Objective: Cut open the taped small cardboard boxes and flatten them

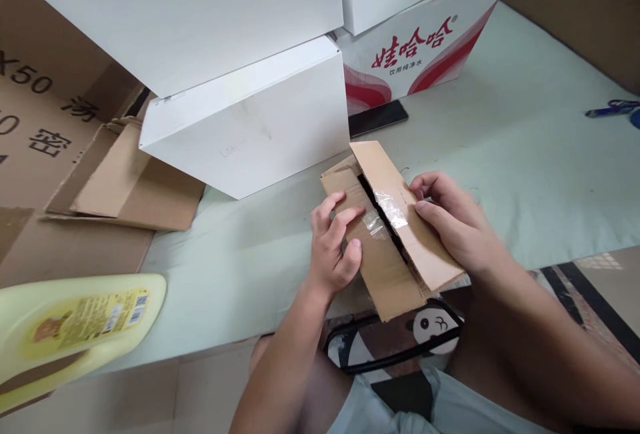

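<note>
Small brown cardboard box [387,261] is seen in front of the person at the near edge of the table, its lower end projecting past that edge in view. Its top flaps are parted w/ a dark gap btwn them; clear tape [391,209] is stuck on both sides of the gap. R flap is tilted up and pinched at its outer edge btwn thumb and fingers of R hand [457,221]. L hand [330,247] is laid on the L flap, fingers bent and spread, tips touching; whether anything is gripped by it can't be told.

Black phone [380,118] is placed just beyond the box, against the red-lettered 娃哈哈 water carton [415,54]. Lower white box [250,127] is stood to the L of the carton, w/ upper white box [200,14] stacked on top. Pale-yellow bottle [100,317] w/ handle is seen at far L, nr printed brown carton [30,114]. Table is covered w/ pale-green cloth [530,121]; blue item [613,111], cut off by frame, is seen at far R.
</note>
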The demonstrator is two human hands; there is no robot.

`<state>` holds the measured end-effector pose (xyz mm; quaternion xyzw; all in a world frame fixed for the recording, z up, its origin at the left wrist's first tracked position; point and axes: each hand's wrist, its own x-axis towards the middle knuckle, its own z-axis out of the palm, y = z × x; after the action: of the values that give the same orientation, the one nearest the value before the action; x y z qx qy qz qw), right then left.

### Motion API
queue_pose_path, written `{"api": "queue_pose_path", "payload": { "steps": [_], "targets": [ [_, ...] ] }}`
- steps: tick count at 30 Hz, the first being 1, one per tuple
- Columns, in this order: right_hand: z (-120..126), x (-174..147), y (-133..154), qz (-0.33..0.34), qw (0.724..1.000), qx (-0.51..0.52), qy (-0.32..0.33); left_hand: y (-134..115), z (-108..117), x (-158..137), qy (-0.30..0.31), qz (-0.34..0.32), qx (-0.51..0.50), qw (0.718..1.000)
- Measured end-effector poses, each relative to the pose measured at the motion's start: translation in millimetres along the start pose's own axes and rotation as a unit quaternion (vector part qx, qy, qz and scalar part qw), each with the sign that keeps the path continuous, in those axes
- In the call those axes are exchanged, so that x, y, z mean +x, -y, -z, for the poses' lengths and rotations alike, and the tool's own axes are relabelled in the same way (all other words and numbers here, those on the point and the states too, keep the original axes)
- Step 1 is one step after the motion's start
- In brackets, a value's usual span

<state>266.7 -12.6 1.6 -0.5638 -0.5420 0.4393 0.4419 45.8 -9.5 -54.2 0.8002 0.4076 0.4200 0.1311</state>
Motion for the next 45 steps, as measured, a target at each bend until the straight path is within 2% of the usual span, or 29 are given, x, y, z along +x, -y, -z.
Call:
{"api": "queue_pose_path", "payload": {
  "steps": [6, 12, 45],
  "targets": [
    [0.2, -0.4, -3.7, 0.003, 1.0, 0.02, -0.004, 0.2, 2.5, 0.1, 0.019, 0.001, 0.027, 0.999],
    [-0.8, -0.9, -7.5, 0.003, 0.999, 0.033, -0.01, 0.5, -0.4, 0.2, 0.0, -0.009, 0.011, 1.0],
    [-1.3, -0.6, -11.1, -0.006, 0.997, 0.076, -0.004, 1.0, -2.6, -0.6, -0.013, -0.009, -0.002, 1.0]
  ]
}}
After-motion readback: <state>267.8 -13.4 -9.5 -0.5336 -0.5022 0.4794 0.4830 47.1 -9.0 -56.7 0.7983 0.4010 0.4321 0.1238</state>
